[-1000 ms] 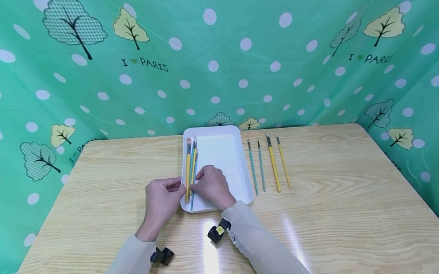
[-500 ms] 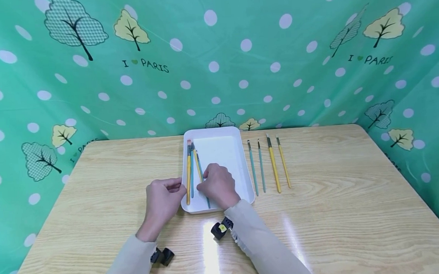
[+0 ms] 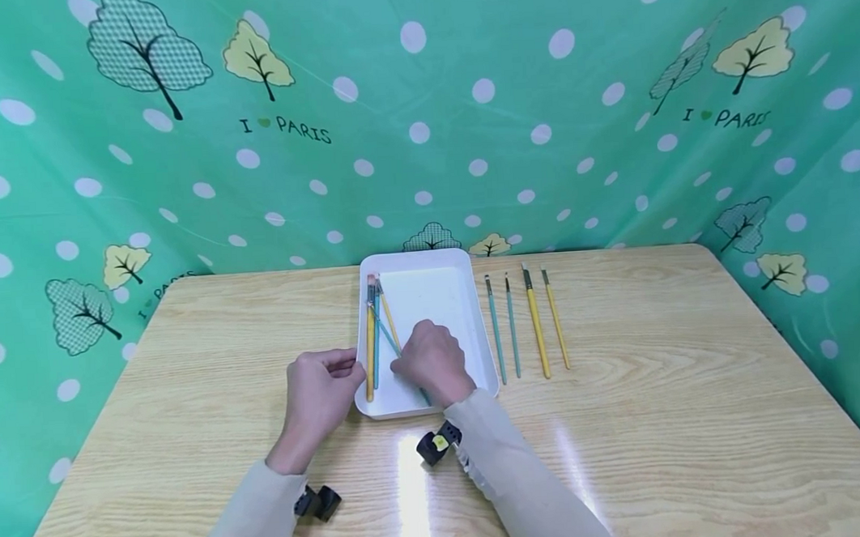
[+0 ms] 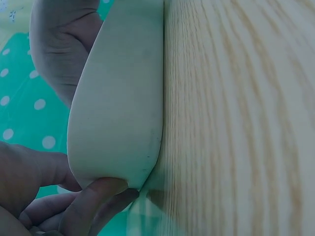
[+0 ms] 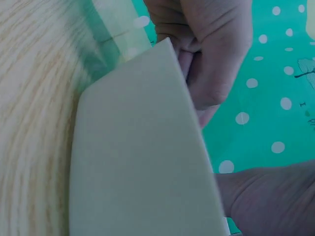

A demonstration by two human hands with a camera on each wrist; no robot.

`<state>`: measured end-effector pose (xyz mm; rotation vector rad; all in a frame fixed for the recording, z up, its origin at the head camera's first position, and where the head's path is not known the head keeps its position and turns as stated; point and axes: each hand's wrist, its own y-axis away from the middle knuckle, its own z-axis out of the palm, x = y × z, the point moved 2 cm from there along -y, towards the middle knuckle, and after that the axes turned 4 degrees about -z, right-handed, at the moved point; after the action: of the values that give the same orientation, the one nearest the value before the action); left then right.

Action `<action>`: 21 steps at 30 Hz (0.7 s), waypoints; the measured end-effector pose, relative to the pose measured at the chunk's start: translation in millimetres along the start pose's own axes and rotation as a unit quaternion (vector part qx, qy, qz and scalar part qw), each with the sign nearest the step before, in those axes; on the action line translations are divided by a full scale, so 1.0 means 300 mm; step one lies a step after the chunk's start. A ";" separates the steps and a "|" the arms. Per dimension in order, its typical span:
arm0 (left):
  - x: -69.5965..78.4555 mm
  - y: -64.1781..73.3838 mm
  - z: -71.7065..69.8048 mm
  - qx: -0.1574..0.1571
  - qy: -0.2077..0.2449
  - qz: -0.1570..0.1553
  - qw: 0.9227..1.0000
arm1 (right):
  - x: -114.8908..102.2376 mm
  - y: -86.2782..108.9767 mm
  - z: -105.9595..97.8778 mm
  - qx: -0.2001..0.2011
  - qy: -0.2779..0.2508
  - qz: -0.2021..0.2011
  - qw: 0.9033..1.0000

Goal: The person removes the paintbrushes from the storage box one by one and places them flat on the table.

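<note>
In the head view a white tray (image 3: 444,406) lies on the table with several paintbrushes inside. My left hand (image 3: 323,392) grips the tray's left wall, thumb over the rim; the left wrist view shows its fingers (image 4: 96,196) against the outer wall. My right hand (image 3: 433,361) is down inside the tray, fingers curled at the handles of a thin yellow paintbrush (image 3: 389,315) and a thin teal paintbrush (image 3: 385,329) that cross. Its fingertips are hidden, so which handle it pinches is unclear. A thick yellow paintbrush (image 3: 370,345) and another teal paintbrush (image 3: 376,344) lie along the left wall.
Right of the tray, two teal paintbrushes (image 3: 496,330) and two yellow paintbrushes (image 3: 538,328) lie side by side on the wooden table (image 3: 662,386). A green dotted curtain (image 3: 421,99) hangs behind.
My right hand has moved a little right inside the tray, drawing the thin yellow brush's handle along. The thin teal brush has swung to a slant. My left hand stays put.
</note>
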<state>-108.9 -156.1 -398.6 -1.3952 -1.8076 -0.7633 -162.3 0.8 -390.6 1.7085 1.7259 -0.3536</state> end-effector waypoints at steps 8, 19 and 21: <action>-0.004 -0.004 -0.002 -0.001 -0.006 -0.005 1.000 | 0.033 -0.022 -0.029 -0.048 -0.110 -0.013 0.993; 0.000 -0.004 -0.005 0.005 -0.008 -0.001 1.000 | 0.069 -0.055 -0.058 -0.114 -0.233 -0.005 0.966; 0.002 -0.004 -0.006 0.003 -0.008 -0.004 1.000 | 0.071 -0.058 -0.066 -0.118 -0.249 -0.006 0.961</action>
<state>-109.8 -157.5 -397.2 -1.3936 -1.8270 -0.7527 -182.4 27.8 -393.9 1.2997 1.3456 -0.5118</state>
